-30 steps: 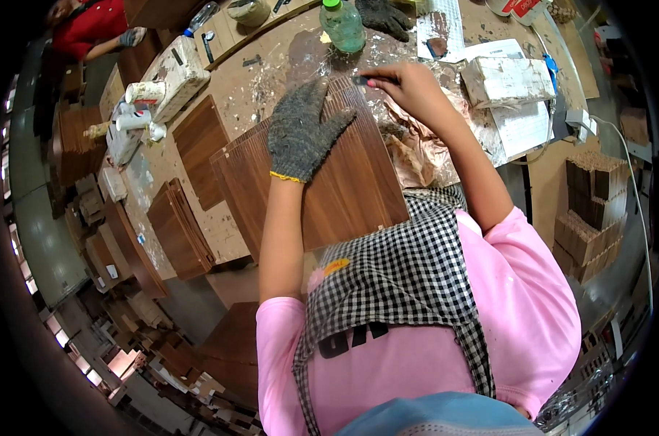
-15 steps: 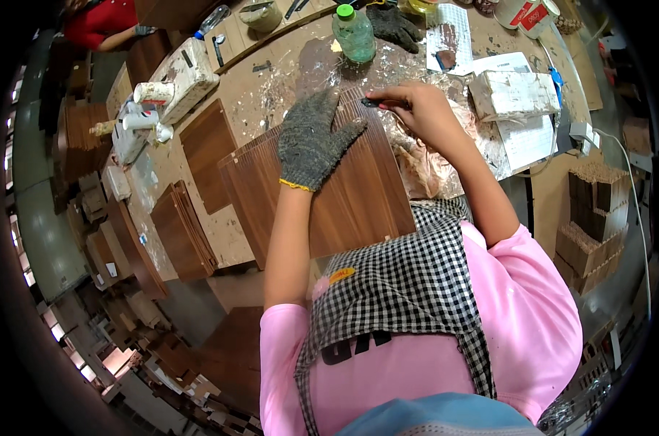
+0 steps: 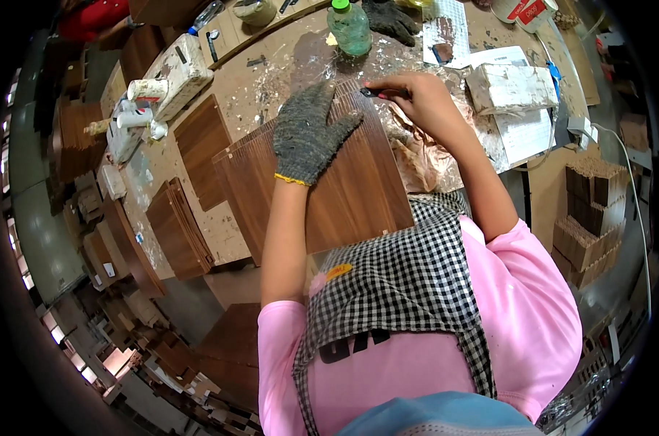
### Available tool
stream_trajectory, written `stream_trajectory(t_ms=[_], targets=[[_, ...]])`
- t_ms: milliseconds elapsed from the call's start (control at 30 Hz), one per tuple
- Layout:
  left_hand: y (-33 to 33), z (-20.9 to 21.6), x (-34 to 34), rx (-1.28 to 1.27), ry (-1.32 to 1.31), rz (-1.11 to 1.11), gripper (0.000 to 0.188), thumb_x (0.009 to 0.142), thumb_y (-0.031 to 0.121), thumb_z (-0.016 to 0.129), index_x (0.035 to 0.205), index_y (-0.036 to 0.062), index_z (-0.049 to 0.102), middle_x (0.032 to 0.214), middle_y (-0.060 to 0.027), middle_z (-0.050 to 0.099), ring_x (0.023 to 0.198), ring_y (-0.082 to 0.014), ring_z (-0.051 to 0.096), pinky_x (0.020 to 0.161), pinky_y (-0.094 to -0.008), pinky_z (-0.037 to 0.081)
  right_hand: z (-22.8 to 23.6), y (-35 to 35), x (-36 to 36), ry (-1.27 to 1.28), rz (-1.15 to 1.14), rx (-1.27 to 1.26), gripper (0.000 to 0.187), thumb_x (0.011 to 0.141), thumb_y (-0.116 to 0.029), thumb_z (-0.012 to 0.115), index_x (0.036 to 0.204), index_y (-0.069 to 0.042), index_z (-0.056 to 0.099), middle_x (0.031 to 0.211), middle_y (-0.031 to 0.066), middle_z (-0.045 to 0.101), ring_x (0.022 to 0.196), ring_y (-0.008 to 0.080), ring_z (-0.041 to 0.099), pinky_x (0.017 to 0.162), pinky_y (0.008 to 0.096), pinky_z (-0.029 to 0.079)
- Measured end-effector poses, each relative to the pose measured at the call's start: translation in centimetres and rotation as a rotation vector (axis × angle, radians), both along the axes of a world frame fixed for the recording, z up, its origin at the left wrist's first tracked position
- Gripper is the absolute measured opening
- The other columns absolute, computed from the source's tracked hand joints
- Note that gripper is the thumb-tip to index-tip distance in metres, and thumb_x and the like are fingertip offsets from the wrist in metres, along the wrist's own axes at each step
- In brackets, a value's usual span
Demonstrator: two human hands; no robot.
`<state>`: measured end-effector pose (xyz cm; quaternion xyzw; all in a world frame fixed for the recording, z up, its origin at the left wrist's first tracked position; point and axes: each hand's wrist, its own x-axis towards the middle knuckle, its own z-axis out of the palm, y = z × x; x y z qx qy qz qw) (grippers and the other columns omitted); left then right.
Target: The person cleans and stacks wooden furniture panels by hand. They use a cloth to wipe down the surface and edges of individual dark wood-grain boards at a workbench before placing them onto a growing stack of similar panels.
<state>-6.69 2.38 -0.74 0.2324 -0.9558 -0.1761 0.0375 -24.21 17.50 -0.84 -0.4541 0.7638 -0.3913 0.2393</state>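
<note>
A brown wood-grain panel (image 3: 344,196) lies before me, its near edge against my checked apron. My left hand (image 3: 309,134), in a grey knitted glove with a yellow cuff edge, rests flat on the panel's far left part, thumb spread from the fingers. My bare right hand (image 3: 416,98) pinches a small dark tool (image 3: 373,92) at the panel's far right corner; its exact kind is too small to tell. Beneath and beside my right wrist lies a crumpled pale pink cloth (image 3: 424,156).
A green-capped bottle (image 3: 351,29) and a spare grey glove (image 3: 389,20) stand beyond the panel. At right are a paint-smeared block (image 3: 512,89) and paper sheets (image 3: 524,138). More brown panels (image 3: 178,229) lie at left. A co-worker's red sleeve (image 3: 90,20) shows far left.
My right hand and the dark tool have shifted slightly up and left along the far right corner of the panel. The whole view has shifted a little; my left hand stays on the panel.
</note>
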Motion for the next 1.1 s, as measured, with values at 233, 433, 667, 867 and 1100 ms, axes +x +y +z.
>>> stream_trajectory(t_ms=[233, 433, 667, 867, 1100], targets=[[0.0, 0.1, -0.1, 0.008, -0.033, 0.003, 0.077, 0.088, 0.062, 0.063, 0.137, 0.0035, 0.058, 0.14, -0.0203, 0.057, 0.131, -0.0358, 0.052, 0.114, -0.0452, 0.037, -0.3, -0.1, -0.1, -0.021, 0.01, 0.015, 0.026, 0.091, -0.012, 0.069, 0.116, -0.014, 0.075, 0.098, 0.0128, 0.075, 0.083, 0.025, 0.072, 0.072, 0.0359, 0.055], [0.0, 0.2, -0.1, 0.001, -0.046, -0.011, 0.077, 0.089, 0.062, 0.062, 0.138, 0.0023, 0.057, 0.141, -0.0197, 0.057, 0.131, -0.035, 0.052, 0.114, -0.0449, 0.037, -1.0, 1.1, 0.0, -0.027, -0.021, -0.086, 0.026, 0.088, -0.013, 0.072, 0.113, -0.017, 0.076, 0.093, 0.0103, 0.075, 0.076, 0.0229, 0.072, 0.069, 0.0348, 0.055], [0.0, 0.1, 0.0, 0.015, -0.03, -0.02, 0.078, 0.089, 0.063, 0.062, 0.138, 0.0023, 0.057, 0.14, -0.0193, 0.058, 0.13, -0.0348, 0.053, 0.113, -0.0449, 0.038, 0.1, 1.8, 0.2, -0.077, 0.0, 0.026, 0.027, 0.09, -0.015, 0.071, 0.116, -0.019, 0.076, 0.095, 0.0091, 0.077, 0.074, 0.0195, 0.071, 0.067, 0.0335, 0.055], [-0.1, -0.3, 0.2, 0.007, 0.018, -0.017, 0.077, 0.087, 0.062, 0.065, 0.136, 0.0033, 0.059, 0.136, -0.0216, 0.06, 0.127, -0.038, 0.055, 0.109, -0.0463, 0.041, 0.6, 3.0, 0.7, -0.094, 0.026, 0.073, 0.027, 0.09, -0.014, 0.07, 0.116, -0.021, 0.076, 0.098, 0.0077, 0.077, 0.078, 0.0204, 0.073, 0.071, 0.0328, 0.056], [0.0, -0.4, 0.1, 0.021, -0.041, -0.001, 0.08, 0.088, 0.065, 0.061, 0.137, 0.0021, 0.058, 0.14, -0.0204, 0.057, 0.13, -0.0367, 0.054, 0.113, -0.0452, 0.038, -0.5, 4.9, -0.2, 0.094, -0.122, -0.006, 0.024, 0.096, -0.023, 0.066, 0.118, -0.016, 0.074, 0.097, 0.0086, 0.076, 0.08, 0.0169, 0.071, 0.072, 0.0305, 0.053]])
